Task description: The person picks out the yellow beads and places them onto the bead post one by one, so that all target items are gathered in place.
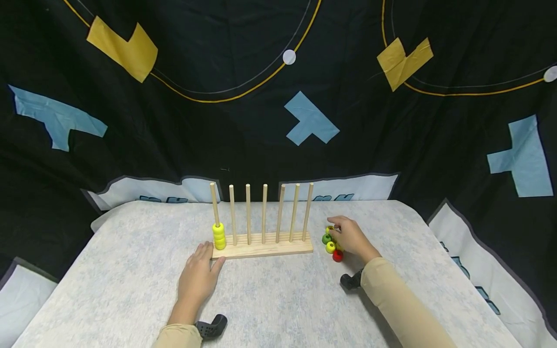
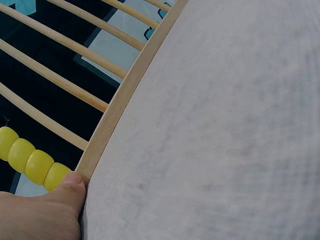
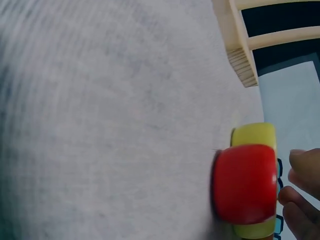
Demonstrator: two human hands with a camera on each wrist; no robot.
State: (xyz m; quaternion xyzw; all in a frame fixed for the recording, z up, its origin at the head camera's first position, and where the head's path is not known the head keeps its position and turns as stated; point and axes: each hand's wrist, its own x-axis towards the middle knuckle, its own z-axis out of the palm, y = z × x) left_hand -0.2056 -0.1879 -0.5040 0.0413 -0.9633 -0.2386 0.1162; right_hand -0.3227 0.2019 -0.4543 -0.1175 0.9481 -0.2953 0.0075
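Note:
A wooden peg rack (image 1: pixel 270 248) stands on the table with several upright pegs. Several yellow beads (image 1: pixel 219 237) are stacked on its leftmost peg. My left hand (image 1: pixel 197 278) rests at the rack's left end, fingers along the side and thumb against the front edge; in the left wrist view the thumb (image 2: pixel 70 192) touches the base beside the yellow beads. To the right of the rack my right hand (image 1: pixel 350 237) reaches over a small bead cluster, including a red bead (image 1: pixel 337 255), a green bead (image 1: pixel 327 239) and yellow beads (image 1: pixel 330 247). Nothing shows between its fingertips in the right wrist view.
A pale mottled cloth covers the table (image 1: pixel 278 304). Behind it hangs a black curtain (image 1: pixel 209 140) with blue and yellow shapes. Black wrist mounts (image 1: pixel 212 326) sit on both forearms. The red bead (image 3: pixel 246 184) partly hides yellow ones in the right wrist view.

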